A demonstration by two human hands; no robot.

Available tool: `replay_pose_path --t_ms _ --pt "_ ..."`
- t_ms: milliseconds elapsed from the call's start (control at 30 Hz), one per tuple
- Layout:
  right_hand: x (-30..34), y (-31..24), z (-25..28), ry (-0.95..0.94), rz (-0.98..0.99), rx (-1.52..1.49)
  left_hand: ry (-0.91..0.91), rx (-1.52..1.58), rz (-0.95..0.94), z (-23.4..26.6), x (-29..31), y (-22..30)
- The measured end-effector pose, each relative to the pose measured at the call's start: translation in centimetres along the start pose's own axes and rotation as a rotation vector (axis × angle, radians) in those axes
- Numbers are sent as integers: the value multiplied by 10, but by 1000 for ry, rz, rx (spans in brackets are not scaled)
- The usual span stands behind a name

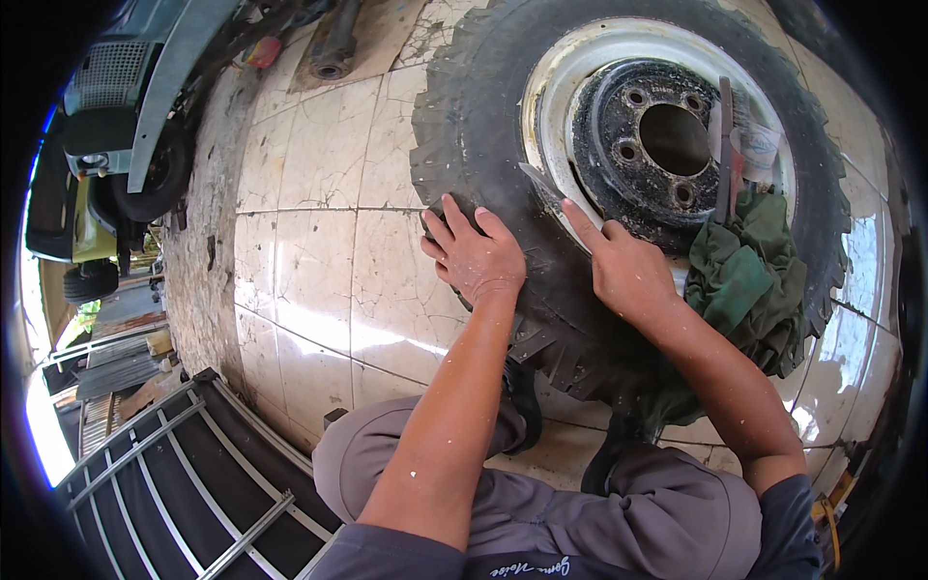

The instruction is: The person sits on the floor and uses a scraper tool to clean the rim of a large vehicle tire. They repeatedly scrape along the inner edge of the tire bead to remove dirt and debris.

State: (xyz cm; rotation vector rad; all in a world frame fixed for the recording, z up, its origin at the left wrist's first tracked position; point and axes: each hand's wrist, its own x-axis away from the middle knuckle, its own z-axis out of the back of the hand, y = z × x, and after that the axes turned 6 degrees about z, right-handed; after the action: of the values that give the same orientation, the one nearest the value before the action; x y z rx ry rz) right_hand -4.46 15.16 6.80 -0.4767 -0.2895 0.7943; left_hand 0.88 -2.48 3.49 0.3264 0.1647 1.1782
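Note:
A big tyre (483, 116) with chunky tread lies flat on the tiled floor in front of me. It sits on a wheel with a worn white rim (565, 72) and a black, speckled centre (604, 116) with bolt holes. My left hand (480, 253) rests on the tyre's near-left sidewall and tread edge, fingers spread, holding nothing. My right hand (633, 275) is closed around a knife (543, 186), its index finger stretched along the blade. The pointed blade lies over the sidewall next to the rim's edge; the handle is hidden in my palm.
A crumpled green cloth (764, 280) drapes over the wheel's right side. A wire brush (727, 135) and a whitish plastic cup (759, 150) lie on the rim. A metal-framed black panel (232, 474) stands lower left, a vehicle (106, 155) upper left, and a metal tube (333, 53) beyond.

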Motion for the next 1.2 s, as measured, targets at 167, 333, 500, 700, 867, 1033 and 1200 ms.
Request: replay_pose_path --t_ms 167,333,500,700,867,1033,1200 --pt "1 -2 3 -41 -11 4 3 -5 -1 -1 0 -1" --pt "4 -2 4 -60 -22 13 8 2 0 1 1 0" --pt "5 -3 5 -56 -14 20 1 6 9 -1 0 0" --pt "8 -3 4 -51 -12 17 6 5 8 -1 0 0" --pt "11 -3 6 -76 6 25 1 -2 8 0 0 0" --pt "10 -3 9 -101 -14 -8 -1 4 2 1 1 0" --pt "6 -5 13 -114 -40 26 -4 5 7 1 0 0"
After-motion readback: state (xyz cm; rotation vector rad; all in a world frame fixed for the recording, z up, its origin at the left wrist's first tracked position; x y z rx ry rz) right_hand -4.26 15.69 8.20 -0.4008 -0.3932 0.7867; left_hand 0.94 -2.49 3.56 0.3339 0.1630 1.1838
